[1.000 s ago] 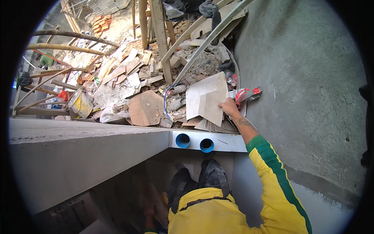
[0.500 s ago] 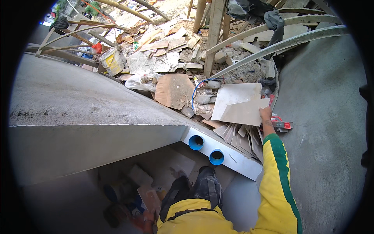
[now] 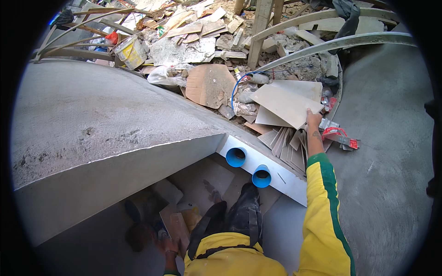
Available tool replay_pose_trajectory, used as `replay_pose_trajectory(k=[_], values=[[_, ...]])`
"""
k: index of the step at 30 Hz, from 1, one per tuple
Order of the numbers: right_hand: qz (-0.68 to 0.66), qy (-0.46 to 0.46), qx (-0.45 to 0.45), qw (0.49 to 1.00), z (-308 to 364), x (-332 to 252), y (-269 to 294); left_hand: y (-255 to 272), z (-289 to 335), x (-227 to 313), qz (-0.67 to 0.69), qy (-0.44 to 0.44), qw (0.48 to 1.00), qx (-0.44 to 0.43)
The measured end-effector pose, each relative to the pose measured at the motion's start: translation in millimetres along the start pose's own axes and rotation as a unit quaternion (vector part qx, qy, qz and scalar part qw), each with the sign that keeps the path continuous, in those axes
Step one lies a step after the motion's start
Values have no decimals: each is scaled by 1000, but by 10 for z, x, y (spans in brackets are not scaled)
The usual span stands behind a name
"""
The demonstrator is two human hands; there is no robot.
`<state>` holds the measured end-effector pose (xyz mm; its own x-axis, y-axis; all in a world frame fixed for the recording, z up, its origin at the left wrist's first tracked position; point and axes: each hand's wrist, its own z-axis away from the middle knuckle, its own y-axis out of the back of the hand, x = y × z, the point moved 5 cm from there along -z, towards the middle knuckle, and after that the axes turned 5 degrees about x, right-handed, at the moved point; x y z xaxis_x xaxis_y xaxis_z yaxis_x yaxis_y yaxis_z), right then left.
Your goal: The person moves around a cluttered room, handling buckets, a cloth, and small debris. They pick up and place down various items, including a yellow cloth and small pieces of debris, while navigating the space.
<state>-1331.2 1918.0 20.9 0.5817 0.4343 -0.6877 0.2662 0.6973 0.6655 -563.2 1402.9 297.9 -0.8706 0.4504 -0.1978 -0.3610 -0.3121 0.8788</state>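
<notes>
My right hand (image 3: 314,118), arm stretched forward, pinches the edge of a flat beige tile (image 3: 284,102). This tile is tilted and overlaps another pale tile (image 3: 307,89) behind it. Below them a fan of narrow cut tile pieces (image 3: 287,148) leans together beside the white ledge. Low on the left, in shadow, my left hand (image 3: 170,245) is closed at the lower end of a brownish rectangular tile (image 3: 176,228) held near my leg. Its fingers are partly dim and blurred.
Two blue pipe openings (image 3: 235,157) rise through the white ledge (image 3: 294,188). Grey cement walls (image 3: 382,138) stand on both sides. Beyond lie rubble, a cardboard piece (image 3: 211,86), a yellow-and-white bucket (image 3: 130,52), a wooden post (image 3: 260,37) and a red-and-grey package (image 3: 341,137).
The tile in my right hand has turned and now covers more of the pale tile behind it. My left hand and its tile have shifted slightly left and up in view.
</notes>
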Motion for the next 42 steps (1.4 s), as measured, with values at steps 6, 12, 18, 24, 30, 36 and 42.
replay_pose_trajectory(k=[6,12,18,24,30,36,42], values=[[212,-59,-51,974,-114,33,-332,312,178,83,-70,-22,996,52],[226,-61,-33,972,-939,605,-540,329,39,-183,108,-17,993,36],[45,-159,-251,954,-1407,935,-562,355,-185,-185,-36,-47,996,-63],[-183,-7,-115,976,-379,-194,343,651,-319,281,25,-28,999,-31],[-409,77,-385,824,2210,-1364,1359,755,-246,475,0,-50,994,99],[-33,-90,-753,651,5492,-1175,999,789,155,542,5,-274,922,275],[27,-82,-770,632,7099,-731,775,641,229,-70,104,-321,854,396]])
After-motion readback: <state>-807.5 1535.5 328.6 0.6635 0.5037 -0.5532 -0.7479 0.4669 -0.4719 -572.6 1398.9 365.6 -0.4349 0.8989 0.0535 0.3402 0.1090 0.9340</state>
